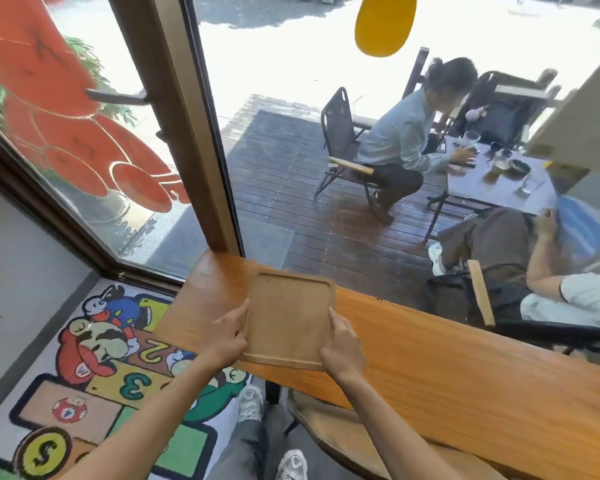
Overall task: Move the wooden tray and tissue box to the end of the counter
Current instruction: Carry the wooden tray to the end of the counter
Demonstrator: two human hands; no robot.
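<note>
A light wooden tray (288,318) with a raised rim and rounded corners lies at the left end of the orange-brown wooden counter (447,368). My left hand (227,336) grips the tray's left edge, thumb on the rim. On the right edge near the front corner, my right hand (340,348) holds it as well. The tray is empty and sits roughly square to the counter's end. No tissue box is in view.
A window wall runs along the counter's far side; two people sit at an outdoor table (499,181) behind the glass. A colourful cartoon rug (94,375) covers the floor left of the counter. A wooden stool (326,431) stands under the counter by my legs.
</note>
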